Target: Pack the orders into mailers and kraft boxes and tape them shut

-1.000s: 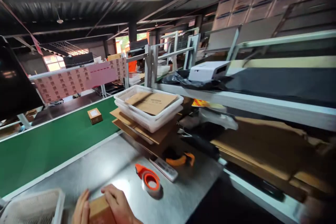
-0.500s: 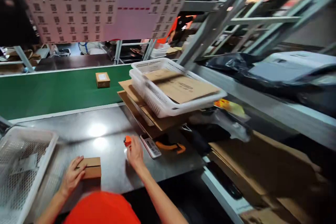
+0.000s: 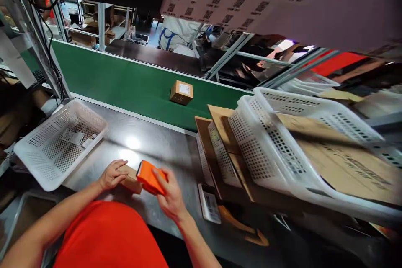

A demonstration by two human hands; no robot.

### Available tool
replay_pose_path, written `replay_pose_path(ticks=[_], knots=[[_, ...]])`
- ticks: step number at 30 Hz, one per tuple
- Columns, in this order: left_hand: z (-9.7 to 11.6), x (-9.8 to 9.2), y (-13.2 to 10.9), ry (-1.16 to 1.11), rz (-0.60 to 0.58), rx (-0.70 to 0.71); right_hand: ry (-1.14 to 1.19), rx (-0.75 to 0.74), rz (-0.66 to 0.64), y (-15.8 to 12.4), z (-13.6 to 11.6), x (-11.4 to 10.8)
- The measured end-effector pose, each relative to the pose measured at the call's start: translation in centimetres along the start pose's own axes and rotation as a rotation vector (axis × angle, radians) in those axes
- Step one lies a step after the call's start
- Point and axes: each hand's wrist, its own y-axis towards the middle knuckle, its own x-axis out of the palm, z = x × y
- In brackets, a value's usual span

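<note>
A small brown cardboard box [image 3: 131, 179] lies on the steel table [image 3: 157, 150] near its front edge. My left hand [image 3: 112, 174] rests on the box's left end, fingers curled over it. My right hand [image 3: 169, 197] grips an orange tape dispenser [image 3: 149, 177] and holds it against the right end of the box. My orange sleeve fills the bottom of the view.
A white perforated basket [image 3: 59, 142] with papers sits at the left. Two stacked white baskets [image 3: 282, 150] holding flat cardboard lie at the right on cardboard sheets. A handheld device [image 3: 210, 205] lies by them. A sealed box [image 3: 181, 92] rides the green conveyor [image 3: 125, 88] behind.
My right hand picked up the orange tape dispenser and brought it left onto the box. My left hand stayed on the box. The view tilted down and left.
</note>
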Motion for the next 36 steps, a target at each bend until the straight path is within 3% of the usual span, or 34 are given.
replay_pose_path(ticks=[3, 6, 8, 10, 11, 12, 14, 17, 20, 22, 28, 31, 36], knots=[[0.3, 0.1, 0.4, -0.03, -0.007, 0.007, -0.17, -0.235, -0.148, 1.8, -1.8, 2.4], [1.8, -0.2, 0.6, -0.107, 0.05, -0.014, -0.257, -0.313, -0.106, 1.9, -1.6, 3.7], [3.7, -0.8, 0.5, -0.167, 0.238, -0.168, -0.229, -0.354, -0.035, 1.6, -1.1, 3.7], [6.0, -1.5, 0.4, -0.266, 0.458, -0.437, -0.197, -0.365, -0.006, 1.3, -0.8, 3.4], [7.1, -1.9, 0.5, -0.366, 0.509, -0.586, -0.19, -0.361, -0.004, 1.2, -0.8, 3.3], [8.2, -2.3, 0.7, -0.511, 0.502, -0.728, -0.188, -0.357, -0.005, 1.2, -0.8, 3.2], [10.0, -2.7, 1.4, -0.844, 0.379, -0.947, -0.189, -0.349, -0.004, 1.1, -1.0, 3.1], [11.3, -2.5, 2.6, -1.118, 0.266, -1.077, -0.187, -0.354, -0.016, 1.1, -1.2, 3.0], [11.2, -1.9, 3.2, -1.075, 0.287, -1.088, -0.191, -0.355, -0.095, 1.4, -1.7, 2.3], [10.5, -1.5, 3.3, -0.979, 0.333, -1.091, -0.184, -0.328, -0.215, 1.8, -2.4, 1.4], [7.7, -1.5, 3.5, -0.741, 0.385, -1.093, -0.327, 0.037, -0.677, 4.1, -5.3, -2.0], [6.3, -1.2, 3.5, -0.664, 0.37, -1.087, -0.382, 0.084, -0.735, 5.1, -6.4, -2.3], [4.2, -0.3, 2.7, -0.52, 0.359, -1.048, -0.432, 0.085, -0.722, 6.7, -8.0, -0.6]])
